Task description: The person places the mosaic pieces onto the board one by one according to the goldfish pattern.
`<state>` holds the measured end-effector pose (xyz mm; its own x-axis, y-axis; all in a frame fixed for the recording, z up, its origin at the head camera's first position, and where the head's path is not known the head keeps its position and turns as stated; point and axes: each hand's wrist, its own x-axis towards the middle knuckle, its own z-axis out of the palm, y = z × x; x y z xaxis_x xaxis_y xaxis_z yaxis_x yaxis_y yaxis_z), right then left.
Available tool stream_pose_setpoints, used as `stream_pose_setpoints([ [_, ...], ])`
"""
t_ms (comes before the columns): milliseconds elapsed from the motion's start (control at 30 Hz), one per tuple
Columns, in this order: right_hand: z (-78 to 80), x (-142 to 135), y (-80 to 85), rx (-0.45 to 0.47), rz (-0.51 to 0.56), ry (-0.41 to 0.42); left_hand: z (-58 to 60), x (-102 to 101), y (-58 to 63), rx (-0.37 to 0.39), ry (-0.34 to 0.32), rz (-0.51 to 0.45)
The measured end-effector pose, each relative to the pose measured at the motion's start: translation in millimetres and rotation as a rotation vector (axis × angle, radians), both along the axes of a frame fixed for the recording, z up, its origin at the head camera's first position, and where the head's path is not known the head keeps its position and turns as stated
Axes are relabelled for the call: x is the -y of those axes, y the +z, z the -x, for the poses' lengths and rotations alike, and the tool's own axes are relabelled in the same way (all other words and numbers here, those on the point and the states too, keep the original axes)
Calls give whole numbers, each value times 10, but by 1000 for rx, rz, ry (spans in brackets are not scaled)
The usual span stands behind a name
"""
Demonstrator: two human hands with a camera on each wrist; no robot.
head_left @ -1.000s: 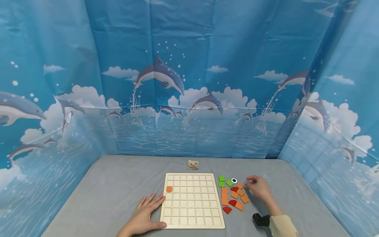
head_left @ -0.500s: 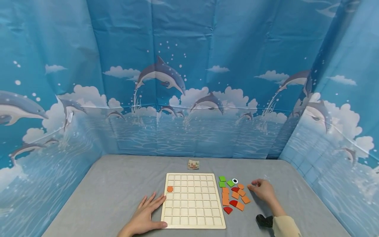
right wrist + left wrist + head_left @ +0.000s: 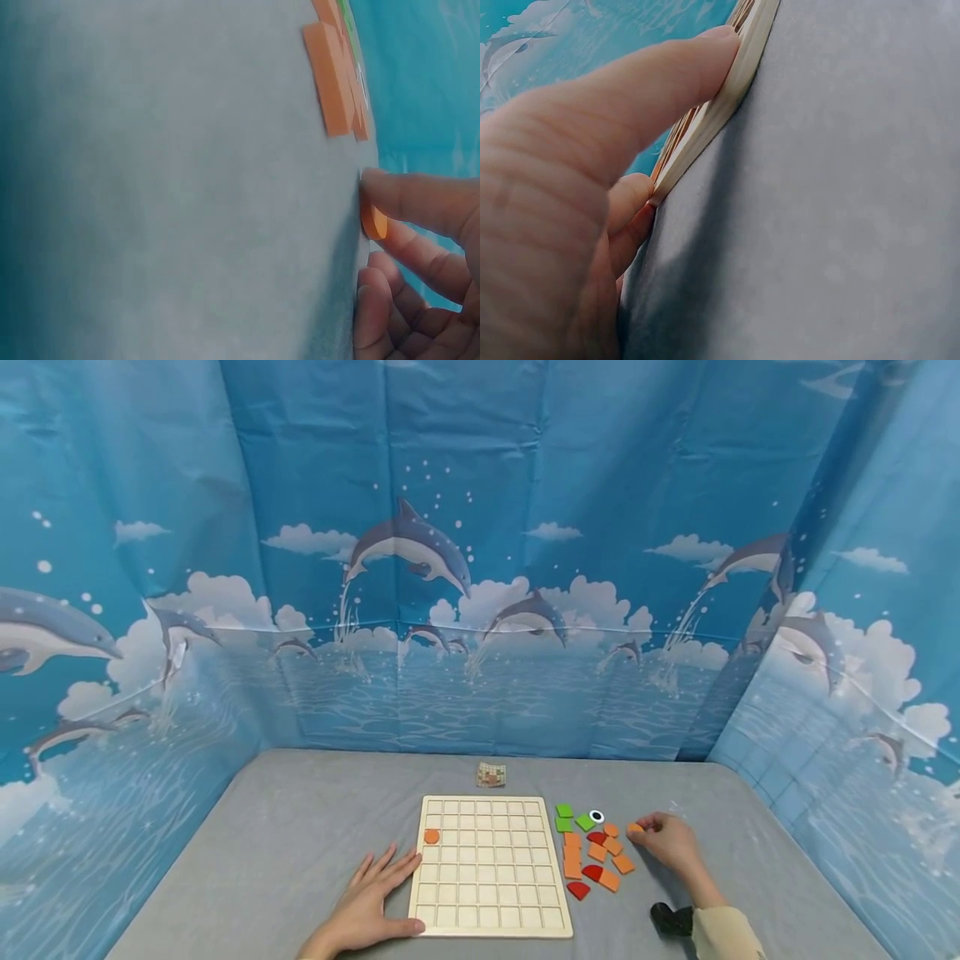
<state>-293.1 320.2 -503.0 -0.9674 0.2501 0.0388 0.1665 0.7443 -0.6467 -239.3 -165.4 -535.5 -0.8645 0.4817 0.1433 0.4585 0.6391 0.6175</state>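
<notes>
My left hand lies with spread fingers at the left side of a pale wooden grid board. Its thumb touches the near left corner; in the left wrist view the thumb rests on the board's edge. An orange disc sits in a cell of the left column. Right of the loose pieces, my right hand pinches an orange piece with a rounded edge between thumb and forefinger, low at the table surface. Part of that piece is hidden by the fingers.
Right of the board lie several orange squares, red quarter-circles, green squares, an orange disc and a white piece with a black dot. A small patterned card lies behind the board. A dolphin-print curtain surrounds the table.
My right hand has shifted slightly right and down, away from the loose pieces, and an orange piece now shows in its fingertips. My left hand stays at the board.
</notes>
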Motion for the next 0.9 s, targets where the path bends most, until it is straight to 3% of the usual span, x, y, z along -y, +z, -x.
stream_pose_setpoints([
  [400,14,-29,7,31,24,-34,-9,-17,30,-7,-13,-7],
  [900,12,-44,-36,-24,40,-19,-17,-6,9,-15,-1,-12],
])
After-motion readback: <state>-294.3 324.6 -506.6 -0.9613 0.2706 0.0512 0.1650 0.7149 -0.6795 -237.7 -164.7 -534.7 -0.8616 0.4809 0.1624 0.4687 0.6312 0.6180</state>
